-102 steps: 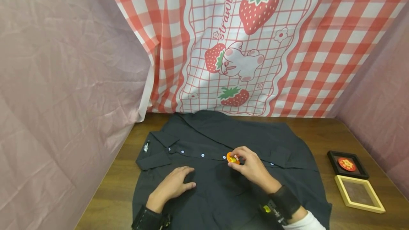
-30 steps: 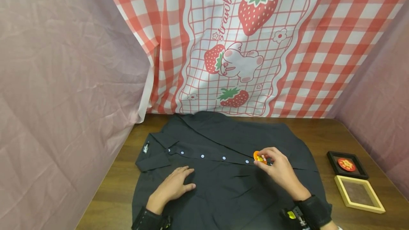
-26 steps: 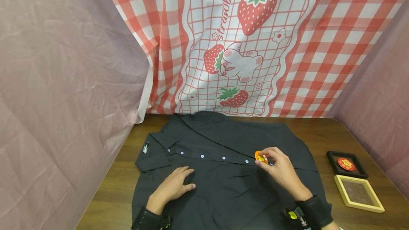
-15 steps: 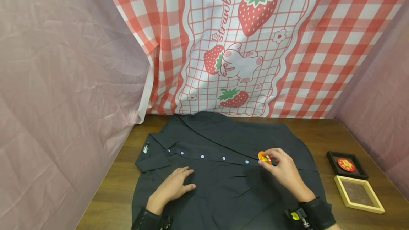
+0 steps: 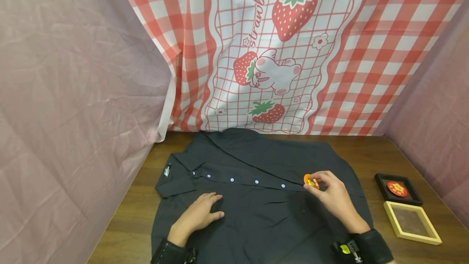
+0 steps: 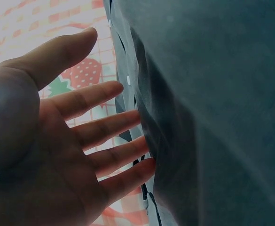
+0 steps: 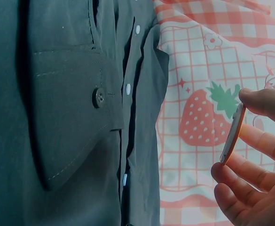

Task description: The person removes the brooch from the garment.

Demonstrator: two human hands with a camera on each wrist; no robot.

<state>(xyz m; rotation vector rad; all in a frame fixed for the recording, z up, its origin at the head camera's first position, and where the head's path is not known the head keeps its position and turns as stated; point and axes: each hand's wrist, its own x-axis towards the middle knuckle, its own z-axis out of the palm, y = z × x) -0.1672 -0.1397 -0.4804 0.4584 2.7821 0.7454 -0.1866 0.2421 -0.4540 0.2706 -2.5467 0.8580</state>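
Note:
A dark button-up shirt (image 5: 249,223) lies spread on the table, its collar to the left and a row of pale buttons across the middle. My right hand (image 5: 335,199) pinches a round orange badge (image 5: 310,181) with a yellow picture between thumb and fingertips, over the right end of the button line. The right wrist view shows the badge (image 7: 233,134) nearly edge-on, its pale back facing the shirt. My left hand (image 5: 198,213) is at the shirt front left of middle, fingers extended. In the left wrist view its spread fingers (image 6: 113,125) reach the shirt cloth.
To the right on the wooden table (image 5: 124,215) lie a black square frame (image 5: 414,199) with a red round badge (image 5: 397,189) inside and a pale wooden frame (image 5: 417,237). A checked strawberry cloth (image 5: 366,72) hangs behind; pink cloth (image 5: 73,113) hangs at the sides.
My right hand has carried the orange badge rightward along the button line, uncovering a button it hid before. My left hand and the frames have stayed put.

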